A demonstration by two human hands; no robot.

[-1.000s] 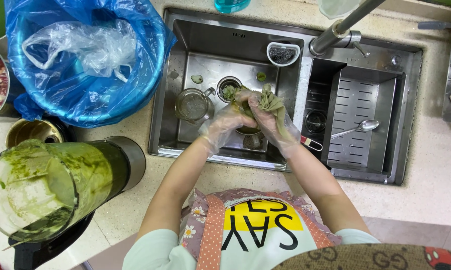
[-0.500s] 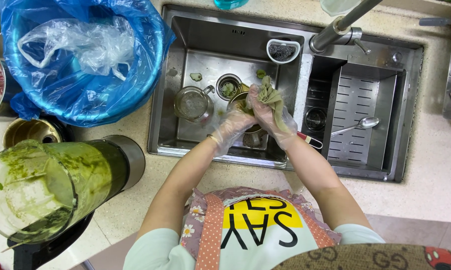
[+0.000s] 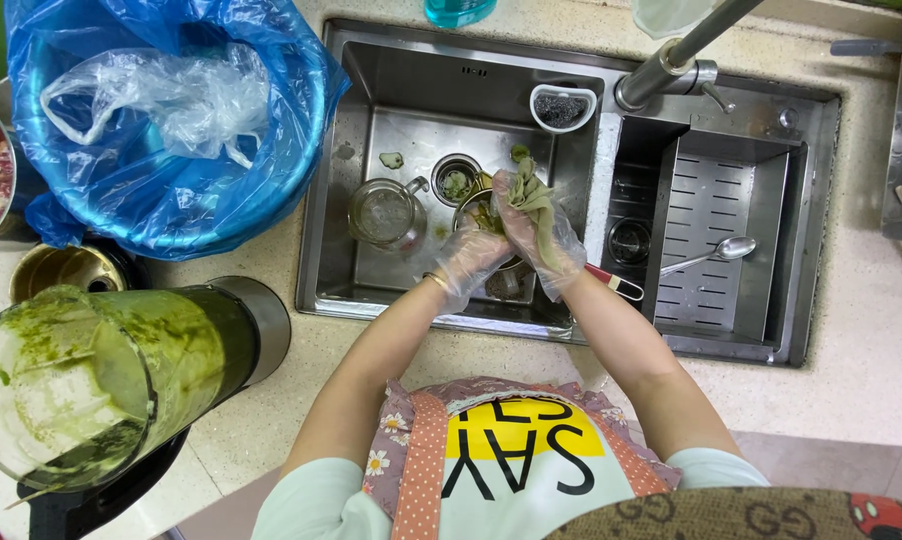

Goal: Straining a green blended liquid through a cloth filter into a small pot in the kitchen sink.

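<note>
Over the steel sink (image 3: 371,180) at frame centre, the gloved left hand (image 3: 468,262) and right hand (image 3: 546,238) press together, wringing a green-stained cloth (image 3: 527,195) above a metal strainer (image 3: 479,213); a glass jug (image 3: 383,213) stands left of them

1. Countertop (image 3: 871,330): pale speckled stone, wraps the sink on all sides.
2. Stainless sink (image 3: 411,60) — double basin, left bowl deep, right bowl holds a slotted drain tray (image 3: 716,215).
3. Faucet (image 3: 671,60): brushed metal, mounted at the back between the bowls.
4. Floor (image 3: 851,465) — a strip of brownish tile shows past the counter's front edge.
5. Light: even, soft, with reflections on the steel; no hard shadows.
</note>
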